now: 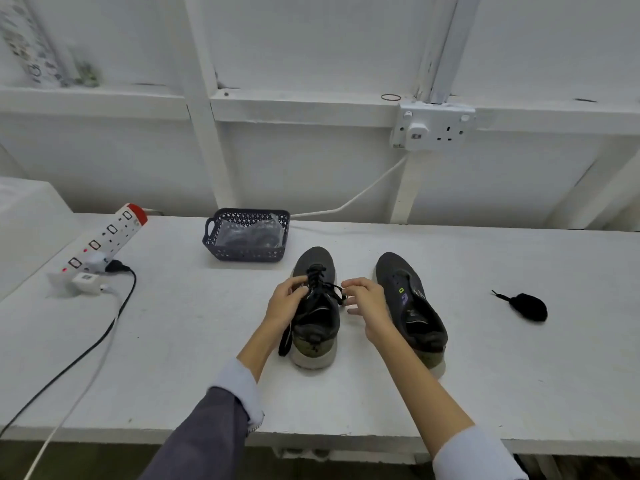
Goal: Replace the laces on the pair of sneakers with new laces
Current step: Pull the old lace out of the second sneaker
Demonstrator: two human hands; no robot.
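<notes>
Two dark grey sneakers stand side by side on the white table (207, 341), toes pointing away. The left sneaker (317, 327) carries a black lace (320, 282) through its eyelets, and one lace end hangs down its left side to the table. My left hand (285, 303) grips the sneaker's left side by the eyelets. My right hand (365, 299) pinches a strand of that lace at the shoe's right side. The right sneaker (412, 306) shows no lace. A bundled black lace (526, 306) lies on the table to the right.
A dark perforated basket (247, 237) holding clear plastic packets sits behind the left sneaker. A white power strip (100, 240) with plugs and black and white cables lies at the left. A wall socket (433, 126) is mounted above, its cable running down to the table.
</notes>
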